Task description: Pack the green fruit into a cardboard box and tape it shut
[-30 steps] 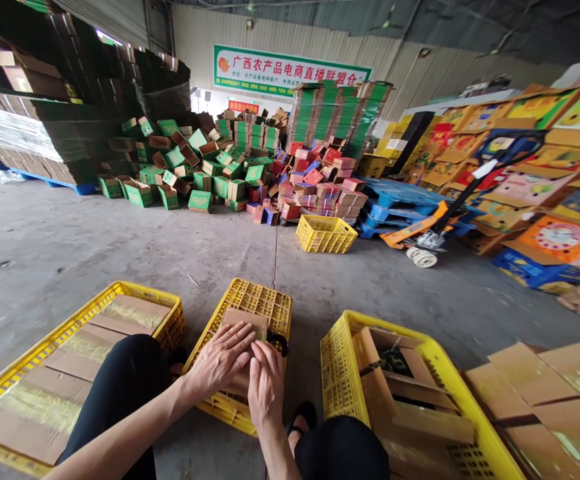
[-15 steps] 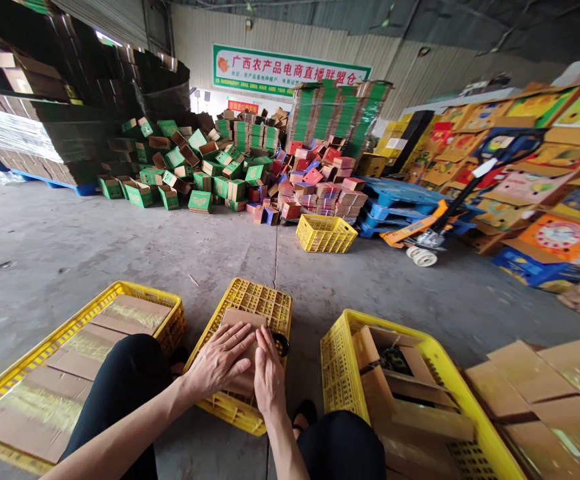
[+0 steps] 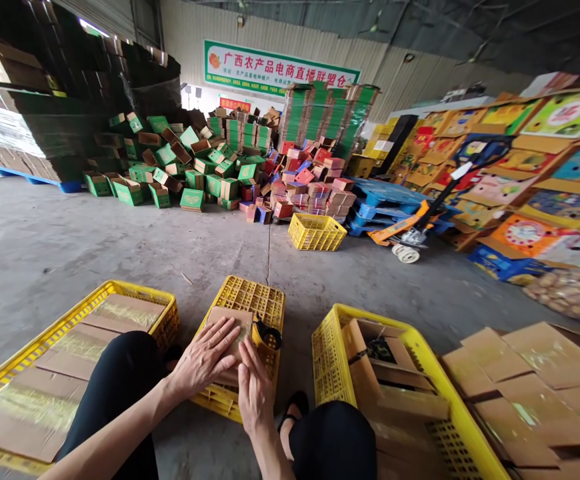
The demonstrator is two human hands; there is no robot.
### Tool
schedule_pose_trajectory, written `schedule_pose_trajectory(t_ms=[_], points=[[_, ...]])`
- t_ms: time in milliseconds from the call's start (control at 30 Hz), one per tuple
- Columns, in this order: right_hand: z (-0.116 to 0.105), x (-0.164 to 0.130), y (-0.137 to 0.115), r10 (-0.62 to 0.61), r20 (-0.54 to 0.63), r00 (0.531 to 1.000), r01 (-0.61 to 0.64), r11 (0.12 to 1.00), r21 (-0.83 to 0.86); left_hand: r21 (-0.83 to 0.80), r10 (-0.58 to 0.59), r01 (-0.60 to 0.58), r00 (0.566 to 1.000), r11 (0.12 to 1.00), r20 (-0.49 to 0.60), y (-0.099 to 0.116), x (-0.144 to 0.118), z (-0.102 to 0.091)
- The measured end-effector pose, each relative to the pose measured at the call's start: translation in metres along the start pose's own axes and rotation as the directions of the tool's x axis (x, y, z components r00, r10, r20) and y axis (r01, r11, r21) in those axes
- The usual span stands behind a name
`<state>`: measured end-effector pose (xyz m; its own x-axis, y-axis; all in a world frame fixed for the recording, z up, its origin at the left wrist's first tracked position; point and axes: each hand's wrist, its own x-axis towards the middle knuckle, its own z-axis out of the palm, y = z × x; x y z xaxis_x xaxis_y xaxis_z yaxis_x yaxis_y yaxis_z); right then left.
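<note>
A small cardboard box [image 3: 225,313] lies on an upturned yellow crate [image 3: 257,295] between my knees. My left hand [image 3: 205,357] rests flat on the top of the box, fingers stretched out. Against the box's near right side and edge, my right hand [image 3: 255,383] lies with its fingers extended and close together. A tape dispenser [image 3: 268,333], black and yellow, sits on the crate just right of the box, and neither hand touches it. Part of the box is covered by my hands.
To the left stands a yellow crate [image 3: 143,287] of taped boxes. On the right, another yellow crate [image 3: 330,363] holds open cartons, beside stacked boxes [image 3: 535,373]. Farther off are a small yellow crate [image 3: 317,233], a pallet jack [image 3: 410,233] and piled green boxes [image 3: 190,199].
Both hands have slid back toward me over the box, the right one more. The tape dispenser now shows more fully. The whole view has shifted slightly.
</note>
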<state>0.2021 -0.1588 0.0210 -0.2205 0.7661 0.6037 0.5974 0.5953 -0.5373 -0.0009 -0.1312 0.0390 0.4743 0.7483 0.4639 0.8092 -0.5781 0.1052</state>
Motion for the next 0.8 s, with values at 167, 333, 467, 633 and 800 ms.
schedule_pose_trajectory(t_ms=[167,333,467,633,800], points=[[0.018,-0.025,-0.006,0.11,0.084,0.99,-0.124,0.974,0.191,-0.033,-0.065,0.066,0.998,0.997,0.027,-0.015,-0.02,-0.002],[0.043,-0.041,0.005,0.312,0.203,0.928,-0.366,0.868,0.336,-0.157,-0.152,0.154,0.988,0.975,0.028,-0.038,-0.042,-0.006],[0.067,-0.045,0.026,0.48,0.222,0.849,-0.529,0.766,0.365,-0.216,-0.248,0.247,0.969,0.945,0.022,-0.045,-0.053,-0.009],[0.089,-0.048,0.058,0.714,0.26,0.65,-0.759,0.588,0.282,-0.23,-0.323,0.312,0.946,0.922,-0.013,-0.04,-0.053,-0.014],[0.092,-0.05,0.074,0.771,0.243,0.588,-0.802,0.519,0.295,-0.225,-0.381,0.37,0.925,0.901,-0.007,-0.032,-0.051,-0.02]])
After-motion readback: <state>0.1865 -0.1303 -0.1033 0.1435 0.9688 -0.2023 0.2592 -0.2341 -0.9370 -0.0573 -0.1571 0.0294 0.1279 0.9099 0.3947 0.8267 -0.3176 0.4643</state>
